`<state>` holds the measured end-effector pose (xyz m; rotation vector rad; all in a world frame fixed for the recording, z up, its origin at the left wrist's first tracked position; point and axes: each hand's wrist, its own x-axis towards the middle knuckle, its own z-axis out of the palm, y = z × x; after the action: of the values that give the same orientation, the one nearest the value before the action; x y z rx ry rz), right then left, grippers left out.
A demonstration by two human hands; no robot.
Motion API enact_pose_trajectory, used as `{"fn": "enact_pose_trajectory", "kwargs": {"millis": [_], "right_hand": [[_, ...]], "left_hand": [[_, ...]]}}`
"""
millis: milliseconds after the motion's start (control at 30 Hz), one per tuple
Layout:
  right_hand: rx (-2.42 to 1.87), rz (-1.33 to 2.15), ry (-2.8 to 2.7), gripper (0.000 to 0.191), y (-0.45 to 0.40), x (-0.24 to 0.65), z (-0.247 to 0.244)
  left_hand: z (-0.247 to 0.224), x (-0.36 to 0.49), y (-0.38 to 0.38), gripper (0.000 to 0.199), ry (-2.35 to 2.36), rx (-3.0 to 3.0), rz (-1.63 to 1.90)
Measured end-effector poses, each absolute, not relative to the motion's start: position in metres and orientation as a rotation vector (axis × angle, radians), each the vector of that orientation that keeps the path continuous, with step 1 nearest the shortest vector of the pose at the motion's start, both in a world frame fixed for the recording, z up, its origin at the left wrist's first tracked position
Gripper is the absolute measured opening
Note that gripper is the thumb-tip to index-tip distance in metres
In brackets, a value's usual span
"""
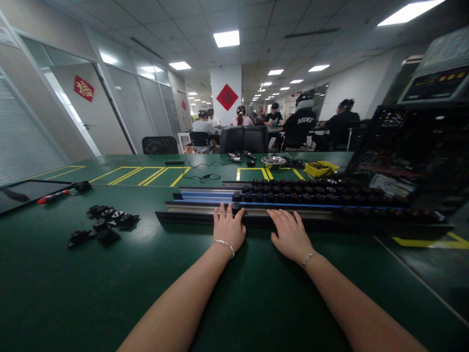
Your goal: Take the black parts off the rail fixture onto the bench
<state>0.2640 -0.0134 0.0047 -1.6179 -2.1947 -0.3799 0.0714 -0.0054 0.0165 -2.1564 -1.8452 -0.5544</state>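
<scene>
Several long black rails (190,218) lie side by side across the green table, with rows of small black parts (286,196) set along them toward the right. My left hand (228,229) rests with spread fingers on the nearest rail, its fingertips close to a small black part (236,205). To its right, my right hand (291,233) lies flat, fingers stretched out over the same rail's edge. Neither hand grips anything that I can see. A loose group of black parts (106,222) sits on the table to the left.
A red-handled tool (53,196) lies at the left beside a dark flat panel (22,195). Farther back are a metal bowl (273,161), a yellow basket (321,168) and cables (205,177). A dark rack (388,142) stands at right. Several people sit beyond the table.
</scene>
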Motion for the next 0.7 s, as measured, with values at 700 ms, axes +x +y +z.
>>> {"fn": "enact_pose_trajectory", "kwargs": {"millis": [700], "right_hand": [[-1.616,-0.374,-2.209,0.057,-0.0136,0.265,0.006]], "left_hand": [[0.0232,0.0623,-0.0042,0.046,-1.968,-2.123,-0.399]]}}
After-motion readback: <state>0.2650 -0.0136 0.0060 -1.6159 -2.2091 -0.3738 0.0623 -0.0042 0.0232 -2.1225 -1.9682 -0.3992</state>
